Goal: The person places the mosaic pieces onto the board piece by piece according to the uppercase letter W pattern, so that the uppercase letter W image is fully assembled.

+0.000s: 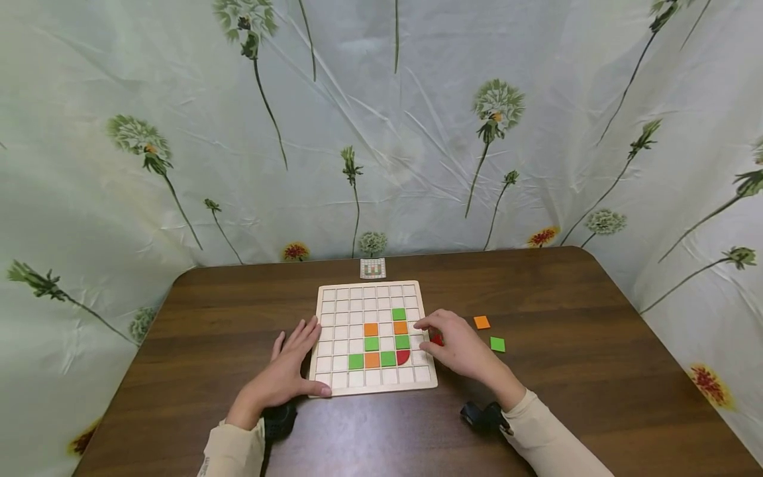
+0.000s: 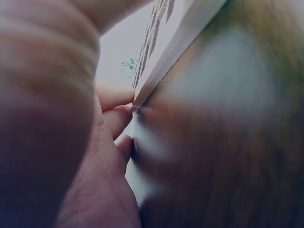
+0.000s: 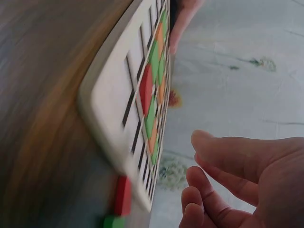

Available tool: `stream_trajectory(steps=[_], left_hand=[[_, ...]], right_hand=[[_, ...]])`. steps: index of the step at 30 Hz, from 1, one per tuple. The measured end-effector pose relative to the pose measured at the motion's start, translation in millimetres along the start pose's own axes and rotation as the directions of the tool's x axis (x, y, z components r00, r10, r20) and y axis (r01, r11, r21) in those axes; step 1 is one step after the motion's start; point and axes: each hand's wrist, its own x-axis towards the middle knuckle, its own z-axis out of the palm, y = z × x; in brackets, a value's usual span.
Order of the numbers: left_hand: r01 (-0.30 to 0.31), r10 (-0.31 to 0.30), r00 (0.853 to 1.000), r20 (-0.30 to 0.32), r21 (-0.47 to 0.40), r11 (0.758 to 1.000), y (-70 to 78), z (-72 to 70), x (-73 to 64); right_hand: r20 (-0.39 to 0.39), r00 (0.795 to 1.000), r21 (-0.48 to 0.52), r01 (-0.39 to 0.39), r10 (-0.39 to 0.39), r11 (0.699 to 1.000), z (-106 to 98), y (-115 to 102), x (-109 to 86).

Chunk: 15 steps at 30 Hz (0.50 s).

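A light wooden grid board [image 1: 334,297] lies on the table with several green and orange square tiles and one red rounded piece [image 1: 403,358] in its cells. My left hand [image 1: 285,372] rests at the board's left side, fingers spread, thumb at the near left corner. In the left wrist view its fingertips touch the board's edge. My right hand [image 1: 461,348] hovers over the right edge, fingers bent and thumb apart from the index finger, with nothing visible between them. Partly hidden beneath it is a red piece [image 1: 438,340], also seen in the right wrist view as a red block [image 3: 123,195].
An orange tile [image 1: 481,322] and a green tile [image 1: 497,344] lie on the wooden table [image 1: 566,371] right of the right hand. Behind the board is a small pattern card [image 1: 373,268]. A dandelion-print curtain [image 1: 411,199] hangs behind the table's far edge.
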Motion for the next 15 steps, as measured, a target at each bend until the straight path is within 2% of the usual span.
stream_trajectory(steps=[9,15], left_hand=[[-0.015,0.015,1.0,-0.01,0.001,1.0,0.2,0.4,-0.1],[-0.012,0.012,1.0,-0.015,0.001,1.0,0.5,0.6,0.1]], right_hand=[[0.011,0.999,-0.005,-0.037,0.037,0.999,-6.3,19.7,-5.6],[0.033,0.999,-0.043,-0.03,0.031,0.999,-7.8,28.1,-4.7]])
